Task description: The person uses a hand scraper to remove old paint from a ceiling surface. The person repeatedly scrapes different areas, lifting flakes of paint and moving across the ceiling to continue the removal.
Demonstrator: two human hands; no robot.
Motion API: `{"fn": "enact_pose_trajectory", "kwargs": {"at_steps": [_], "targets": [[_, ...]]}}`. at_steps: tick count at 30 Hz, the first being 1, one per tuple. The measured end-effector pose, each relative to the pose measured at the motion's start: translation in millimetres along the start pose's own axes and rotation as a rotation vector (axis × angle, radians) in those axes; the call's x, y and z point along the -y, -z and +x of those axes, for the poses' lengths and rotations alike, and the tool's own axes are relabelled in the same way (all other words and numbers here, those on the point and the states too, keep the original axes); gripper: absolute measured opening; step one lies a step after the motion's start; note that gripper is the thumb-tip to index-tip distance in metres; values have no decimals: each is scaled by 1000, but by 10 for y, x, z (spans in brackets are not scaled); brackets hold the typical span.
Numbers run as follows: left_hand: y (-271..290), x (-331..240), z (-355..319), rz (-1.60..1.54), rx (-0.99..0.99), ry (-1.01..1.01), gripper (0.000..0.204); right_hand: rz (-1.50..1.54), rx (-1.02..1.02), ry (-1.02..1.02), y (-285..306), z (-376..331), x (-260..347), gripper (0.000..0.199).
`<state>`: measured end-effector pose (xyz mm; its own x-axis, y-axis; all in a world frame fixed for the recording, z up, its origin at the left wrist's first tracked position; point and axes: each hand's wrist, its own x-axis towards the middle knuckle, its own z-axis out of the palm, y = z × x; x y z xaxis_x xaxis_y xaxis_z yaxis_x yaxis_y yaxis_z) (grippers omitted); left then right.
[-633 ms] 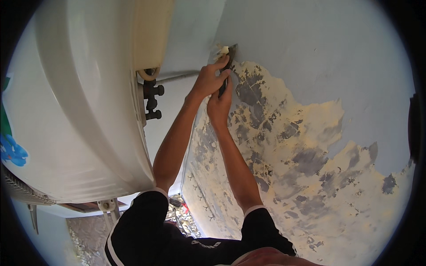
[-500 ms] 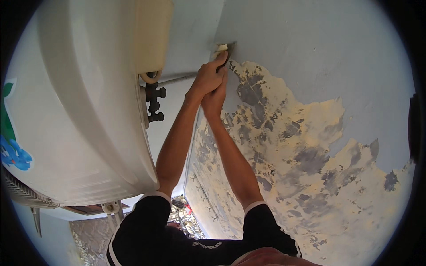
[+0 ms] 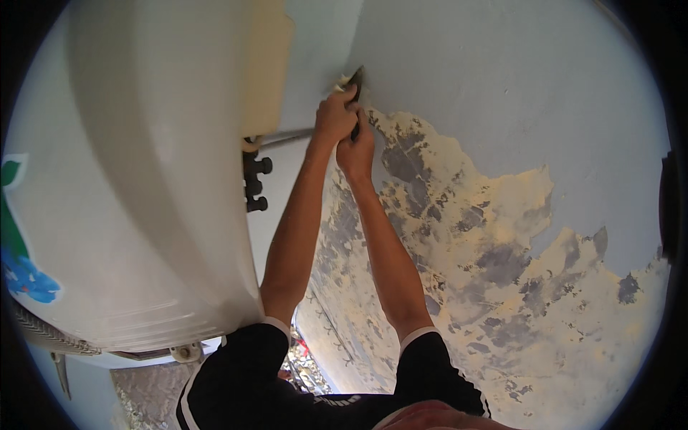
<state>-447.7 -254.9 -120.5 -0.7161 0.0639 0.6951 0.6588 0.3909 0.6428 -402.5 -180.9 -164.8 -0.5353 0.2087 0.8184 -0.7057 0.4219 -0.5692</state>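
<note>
Both my hands are raised against a pale blue wall (image 3: 502, 86). My left hand (image 3: 334, 115) and my right hand (image 3: 356, 149) are closed together on the dark handle of a scraper (image 3: 355, 80). Its blade touches the wall at the top edge of a large scraped patch (image 3: 473, 251), where cream and grey layers show under the blue paint. My left hand sits above the right on the handle. Both arms wear short black sleeves with white trim.
A big white rounded appliance (image 3: 143, 179) hangs at the left, close to my left arm. Black valve knobs (image 3: 254, 185) and a thin metal pipe (image 3: 287, 136) stick out beside it. Rubble lies on the floor (image 3: 308, 369) far below.
Both hands have pushed the scraper upward along the wall, from beside the patch's top edge to a spot above it.
</note>
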Motion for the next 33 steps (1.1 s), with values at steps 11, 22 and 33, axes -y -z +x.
{"fn": "enact_pose_trajectory", "kwargs": {"at_steps": [11,22,33], "targets": [[-144,-310,-474,-873,-106,139,47,-431,146,-169,285,778,424,44],[-191,104,-327,-370,-703,186,33,-601,439,-31,453,1104,471,41],[-322,373,-474,-114,-489,334,35,-578,275,-6,527,758,773,38]]}}
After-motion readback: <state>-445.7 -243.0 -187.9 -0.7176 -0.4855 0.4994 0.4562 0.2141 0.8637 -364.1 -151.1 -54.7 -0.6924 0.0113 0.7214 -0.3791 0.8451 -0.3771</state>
